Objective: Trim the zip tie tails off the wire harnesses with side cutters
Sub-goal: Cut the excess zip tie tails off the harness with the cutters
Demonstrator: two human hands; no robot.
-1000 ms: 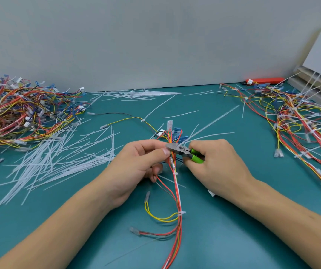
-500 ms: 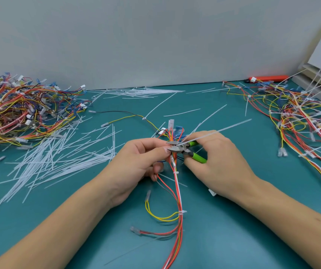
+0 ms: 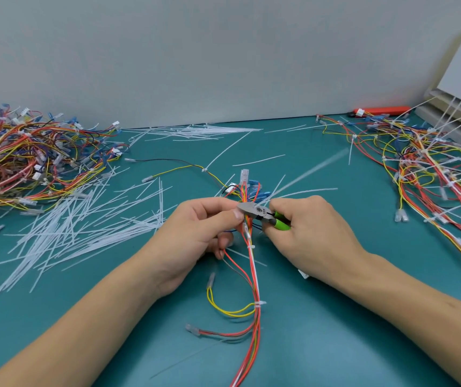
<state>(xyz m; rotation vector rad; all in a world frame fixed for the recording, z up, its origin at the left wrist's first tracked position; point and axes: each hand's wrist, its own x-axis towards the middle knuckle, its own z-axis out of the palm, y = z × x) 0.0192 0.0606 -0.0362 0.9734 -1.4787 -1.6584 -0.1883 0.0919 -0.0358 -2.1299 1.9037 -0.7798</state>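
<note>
Teal matting covers the surface (image 3: pixel 321 317), which runs back to a plain pale wall. At centre, the left hand (image 3: pixel 195 236) is curled around the wire harness (image 3: pixel 253 275), thumb pressed near the bundle just below its far connectors. The right hand (image 3: pixel 310 233) is closed around the green handles of the side cutters (image 3: pixel 262 215), whose grey head lies across the bundle right beside the left thumb; whether the blades are fully closed cannot be told. A long white zip tie tail (image 3: pixel 307 174), blurred, slants from the cutter head up toward the far right. The harness's red, orange and yellow wires run from the hands toward the near edge, with a white tie on them near the yellow loop.

To the left lies a spread of cut zip tie tails (image 3: pixel 84 219), and beyond it, at far left, a heap of harnesses (image 3: pixel 22 160). Another small bunch of white ties (image 3: pixel 195 131) lies along the far edge by the wall. At right, a second pile of harnesses (image 3: pixel 430 174) lies with long white tails sticking out, and an orange tool (image 3: pixel 382 109) rests by the wall behind it.
</note>
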